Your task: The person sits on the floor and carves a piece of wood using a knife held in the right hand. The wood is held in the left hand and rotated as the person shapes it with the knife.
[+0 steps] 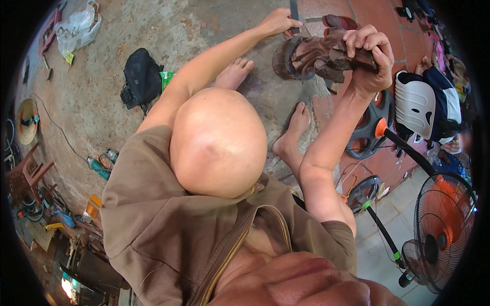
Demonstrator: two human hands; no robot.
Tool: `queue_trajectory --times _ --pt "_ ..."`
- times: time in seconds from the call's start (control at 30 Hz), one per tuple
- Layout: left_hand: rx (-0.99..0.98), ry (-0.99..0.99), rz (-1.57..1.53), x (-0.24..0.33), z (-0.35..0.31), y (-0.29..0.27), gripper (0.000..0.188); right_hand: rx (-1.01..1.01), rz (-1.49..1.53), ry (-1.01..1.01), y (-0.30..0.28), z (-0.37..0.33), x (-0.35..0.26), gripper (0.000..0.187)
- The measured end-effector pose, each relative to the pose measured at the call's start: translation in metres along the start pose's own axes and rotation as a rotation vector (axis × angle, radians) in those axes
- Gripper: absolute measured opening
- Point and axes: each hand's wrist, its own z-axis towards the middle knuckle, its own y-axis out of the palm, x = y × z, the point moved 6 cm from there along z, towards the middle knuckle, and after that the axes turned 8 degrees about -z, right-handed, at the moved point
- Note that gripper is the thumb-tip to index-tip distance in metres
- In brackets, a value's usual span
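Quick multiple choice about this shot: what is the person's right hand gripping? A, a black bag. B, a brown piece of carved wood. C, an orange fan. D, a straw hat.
B: the right hand is closed around one end of the brown carved wood piece, while the left hand holds a thin dark tool just above it; the black bag, orange fan and straw hat lie untouched on the floor.

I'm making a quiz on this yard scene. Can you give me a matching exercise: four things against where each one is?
Things:
1. brown boot
2. black bag
3. orange fan
4. white plastic bag

Places:
A. upper left corner of the picture
B. lower right
C. held by the right hand, with the left hand touching it
D. on the concrete, left of the left forearm

Pairs: 1-C, 2-D, 3-B, 4-A
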Motion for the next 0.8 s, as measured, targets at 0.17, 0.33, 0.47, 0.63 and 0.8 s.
queue_trajectory --times 0.17,0.33,0.47,0.63,0.8 --pt "-0.052 0.016 -0.04 -0.001 -0.019 0.002 0.029 0.021 -0.028 -0.003 0.0 -0.001 -0.001 0.021" --pt "-0.063 0.009 0.166 0.004 -0.015 0.002 0.026 0.014 -0.015 0.007 0.001 -0.001 -0.001 0.021" --pt "-0.037 -0.021 0.168 0.009 -0.003 0.002 0.025 0.012 -0.015 0.012 0.002 0.0 0.0 0.022" --pt "0.068 -0.036 -0.135 -0.003 -0.02 -0.004 0.024 0.008 -0.041 -0.005 0.001 -0.002 -0.001 0.021" --pt "0.022 0.032 -0.091 -0.012 -0.031 0.0 0.024 0.014 -0.027 -0.001 0.003 -0.002 0.0 0.021"
